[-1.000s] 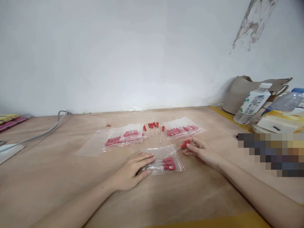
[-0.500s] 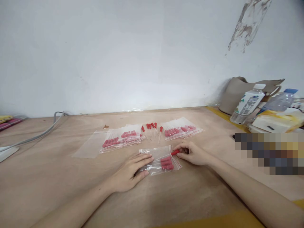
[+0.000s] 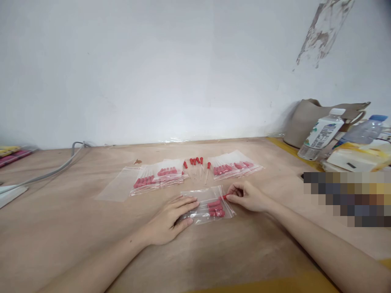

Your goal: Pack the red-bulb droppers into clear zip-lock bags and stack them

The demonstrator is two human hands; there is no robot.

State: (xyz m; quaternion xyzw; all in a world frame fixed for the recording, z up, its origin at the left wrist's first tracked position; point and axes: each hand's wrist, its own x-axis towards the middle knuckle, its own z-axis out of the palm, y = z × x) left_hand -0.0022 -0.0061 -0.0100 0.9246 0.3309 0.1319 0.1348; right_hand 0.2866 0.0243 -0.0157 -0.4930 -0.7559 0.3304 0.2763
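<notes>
A clear zip bag (image 3: 200, 195) lies flat on the table with several red-bulbed droppers (image 3: 216, 208) inside, bulbs toward its right-hand mouth. My left hand (image 3: 172, 217) rests on the bag's left end, fingers stretched out and pressing it down. At the mouth, my right hand (image 3: 246, 196) pinches the red bulb of another dropper (image 3: 224, 197); most of this dropper is inside the bag, and its thin tube is hard to make out. Beyond the bag, several loose droppers (image 3: 195, 162) lie with their bulbs pointing away from me.
Filled zip bags lie in a left stack (image 3: 166, 173) and a right stack (image 3: 235, 165). An unfilled zip bag (image 3: 114, 187) is at far left, near a grey cable (image 3: 58, 169). Bottles (image 3: 324, 134), a grey-brown bag (image 3: 301, 122) and a yellow-white packet (image 3: 351, 158) crowd the right side.
My right hand has pushed the red-bulbed dropper a little leftward, deeper into the bag. The left hand stays on the bag. The view has shifted slightly.
</notes>
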